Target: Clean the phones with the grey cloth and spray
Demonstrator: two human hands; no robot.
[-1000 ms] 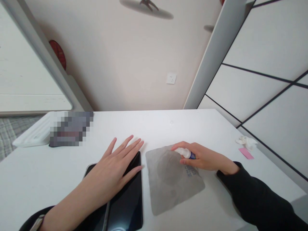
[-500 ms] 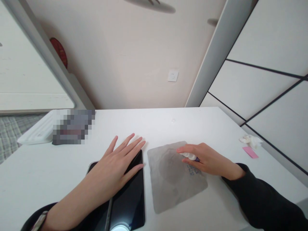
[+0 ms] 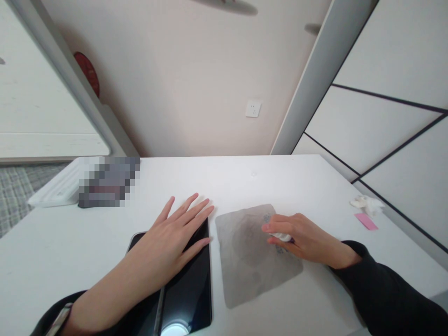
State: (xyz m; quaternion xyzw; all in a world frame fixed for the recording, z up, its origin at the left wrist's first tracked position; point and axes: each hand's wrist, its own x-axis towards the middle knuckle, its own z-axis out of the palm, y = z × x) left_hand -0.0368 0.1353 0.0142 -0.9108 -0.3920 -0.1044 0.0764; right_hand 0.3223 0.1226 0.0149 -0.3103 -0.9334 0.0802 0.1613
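My left hand lies flat with spread fingers on a black tablet, whose glossy screen reflects a bright light near the bottom. My right hand is closed around a small white bottle, mostly hidden by the fingers, and rests above a grey cloth mat. The mat lies on the white table next to the tablet, with a darker round patch at its middle and blue print near my right hand.
A white tray and a pixelated dark object stand at the far left. Crumpled white tissue and a pink slip lie at the right. Wall and wardrobe panels border the table's far and right edges.
My right hand has moved rightward over the mat, and its fingers now cover more of the bottle. My left hand stays on the tablet, and the view has shifted slightly.
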